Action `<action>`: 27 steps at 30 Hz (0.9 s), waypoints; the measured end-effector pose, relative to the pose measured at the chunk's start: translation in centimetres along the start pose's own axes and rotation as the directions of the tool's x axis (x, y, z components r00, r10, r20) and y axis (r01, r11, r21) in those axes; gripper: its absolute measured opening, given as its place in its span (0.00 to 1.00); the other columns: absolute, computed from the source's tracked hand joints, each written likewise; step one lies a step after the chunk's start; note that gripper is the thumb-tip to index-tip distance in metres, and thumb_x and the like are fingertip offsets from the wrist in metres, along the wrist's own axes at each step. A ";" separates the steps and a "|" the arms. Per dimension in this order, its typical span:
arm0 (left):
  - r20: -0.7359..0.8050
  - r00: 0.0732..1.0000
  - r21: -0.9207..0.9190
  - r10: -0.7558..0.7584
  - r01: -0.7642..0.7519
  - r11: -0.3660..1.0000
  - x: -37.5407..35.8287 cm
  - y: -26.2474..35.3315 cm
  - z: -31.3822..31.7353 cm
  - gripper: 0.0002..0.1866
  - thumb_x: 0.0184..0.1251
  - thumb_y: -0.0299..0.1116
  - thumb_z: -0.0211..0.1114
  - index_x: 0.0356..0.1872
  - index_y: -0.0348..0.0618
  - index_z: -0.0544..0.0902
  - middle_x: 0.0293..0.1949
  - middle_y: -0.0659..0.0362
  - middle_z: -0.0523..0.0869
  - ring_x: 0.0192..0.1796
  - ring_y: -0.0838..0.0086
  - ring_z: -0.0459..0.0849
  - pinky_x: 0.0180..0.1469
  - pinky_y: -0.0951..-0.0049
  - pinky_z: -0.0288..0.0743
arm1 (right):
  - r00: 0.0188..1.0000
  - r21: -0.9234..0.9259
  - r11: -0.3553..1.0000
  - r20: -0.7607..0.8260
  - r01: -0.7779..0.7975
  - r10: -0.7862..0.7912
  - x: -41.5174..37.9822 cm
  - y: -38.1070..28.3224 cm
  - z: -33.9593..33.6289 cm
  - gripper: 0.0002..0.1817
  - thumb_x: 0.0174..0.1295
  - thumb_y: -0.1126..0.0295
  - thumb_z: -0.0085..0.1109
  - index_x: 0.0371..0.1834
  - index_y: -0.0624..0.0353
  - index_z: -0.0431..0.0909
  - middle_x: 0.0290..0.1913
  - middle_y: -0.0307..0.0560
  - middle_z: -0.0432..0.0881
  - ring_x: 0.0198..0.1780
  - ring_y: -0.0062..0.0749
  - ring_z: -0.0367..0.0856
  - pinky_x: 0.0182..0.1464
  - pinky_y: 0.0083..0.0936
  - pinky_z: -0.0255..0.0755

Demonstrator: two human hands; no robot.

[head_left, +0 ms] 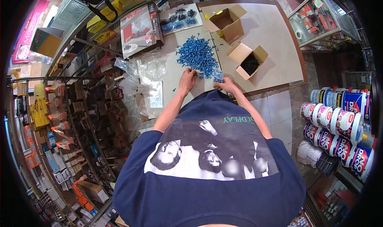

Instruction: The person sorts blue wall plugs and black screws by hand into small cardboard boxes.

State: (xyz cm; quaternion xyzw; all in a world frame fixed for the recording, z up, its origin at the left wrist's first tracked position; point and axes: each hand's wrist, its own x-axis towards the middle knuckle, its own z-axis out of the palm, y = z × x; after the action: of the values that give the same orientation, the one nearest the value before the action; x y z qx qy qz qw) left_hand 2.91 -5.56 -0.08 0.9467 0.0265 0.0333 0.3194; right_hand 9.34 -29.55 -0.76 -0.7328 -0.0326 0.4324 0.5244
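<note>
A heap of small blue plastic pieces that look like wall plugs (195, 53) lies on the table in front of me. My left hand (187, 80) is at the heap's near left edge, fingers curled together at the tips; what they pinch, if anything, is too small to make out. My right hand (226, 85) grips a small clear plastic bag (218, 75) with blue pieces inside, close to the heap's near right edge. One loose blue piece (174, 89) sits apart, left of my left hand.
An open carton (226, 25) stands behind the heap; a smaller carton (249, 63) of dark pieces is to the right. Clear plastic bags (149, 67) lie left, near a product box (139, 29) and a tray of bagged parts (181, 19). Paint buckets (333, 117) are stacked right.
</note>
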 end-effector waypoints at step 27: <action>0.188 0.917 -0.375 0.352 -0.265 0.889 4.2 8.0 1.1 0.09 0.57 0.24 0.65 0.39 0.40 0.79 0.39 0.52 0.78 0.42 0.61 0.83 0.44 0.66 0.77 | 0.998 0.064 0.997 -0.050 -0.042 0.045 0.9 1.0 0.2 0.11 0.61 0.67 0.65 0.40 0.65 0.81 0.36 0.45 0.87 0.37 0.26 0.86 0.40 0.23 0.80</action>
State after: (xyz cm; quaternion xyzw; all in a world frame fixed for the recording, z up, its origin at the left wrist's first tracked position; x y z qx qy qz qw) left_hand 7.44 -12.27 4.12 0.8651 -0.1720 -0.0317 0.4701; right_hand 9.32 -29.39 -2.15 -0.7273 0.0106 0.4256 0.5383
